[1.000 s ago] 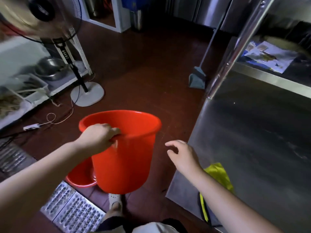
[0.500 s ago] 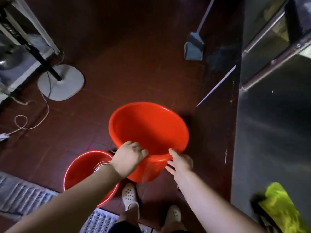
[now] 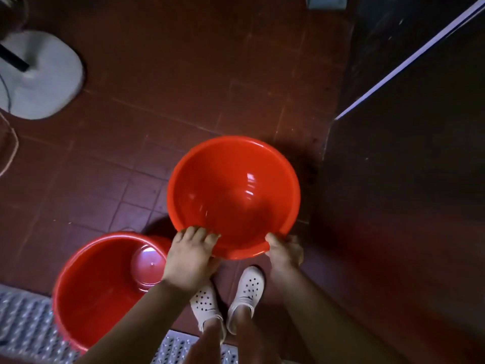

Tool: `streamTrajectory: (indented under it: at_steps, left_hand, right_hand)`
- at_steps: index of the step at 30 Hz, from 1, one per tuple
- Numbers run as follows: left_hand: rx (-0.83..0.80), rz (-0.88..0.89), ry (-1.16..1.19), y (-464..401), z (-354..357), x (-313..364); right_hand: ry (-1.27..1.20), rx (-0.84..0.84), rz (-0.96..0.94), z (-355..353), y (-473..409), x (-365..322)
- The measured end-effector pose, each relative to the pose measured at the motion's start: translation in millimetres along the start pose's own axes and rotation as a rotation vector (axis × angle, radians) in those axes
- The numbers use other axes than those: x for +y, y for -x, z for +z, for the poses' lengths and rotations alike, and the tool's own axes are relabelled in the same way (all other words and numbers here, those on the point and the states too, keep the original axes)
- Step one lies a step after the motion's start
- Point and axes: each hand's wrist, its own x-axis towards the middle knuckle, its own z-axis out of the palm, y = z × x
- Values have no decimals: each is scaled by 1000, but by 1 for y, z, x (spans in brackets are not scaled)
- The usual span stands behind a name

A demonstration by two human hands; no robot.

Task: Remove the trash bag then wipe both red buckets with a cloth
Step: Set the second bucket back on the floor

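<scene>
Bucket [image 3: 233, 190] glossy red, gripped by both hands

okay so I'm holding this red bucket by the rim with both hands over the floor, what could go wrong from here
Both hands, left hand and right hand, grip only the near rim of the held bucket, so it could tip away or slip. The second bucket stands close on your left, and your white shoes are right beneath, so setting it down carelessly may knock that bucket or hit your feet. The metal grating behind could also trip you.
</scene>
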Motion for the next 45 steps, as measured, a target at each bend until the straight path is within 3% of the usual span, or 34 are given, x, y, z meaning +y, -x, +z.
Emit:
streamTrajectory:
  at_steps: [6,11,15,19,25,34,40,45]
  left_hand:
    - [-38,-494,278,-44,99,-35]
    - [-22,-735,692,-78,149,-43]
    - [118,-732,835,-96,172,-35]
    - [35,-768,1032,-114,187,-19]
    - [23,-697,1181,-148,200,12]
    - [-131,-598,1277,-204,197,77]
    - [-187,-587,1234,-202,192,80]
    - [-144,-490,966,-146,142,57]
  right_hand:
    - [55,-19,-71,47,-85,23]
    - [-14,-55,-53,65,-137,41]
    - [-167,-87,-16,71,-158,52]
    - [-228,-83,-21,68,-163,61]
    - [-512,-160,142,53,-170,50]
    - [-675,-122,100,27,-214,28]
    - [-596,-99,100,23,-220,25]
    - [-314,-95,100,1,-168,21]
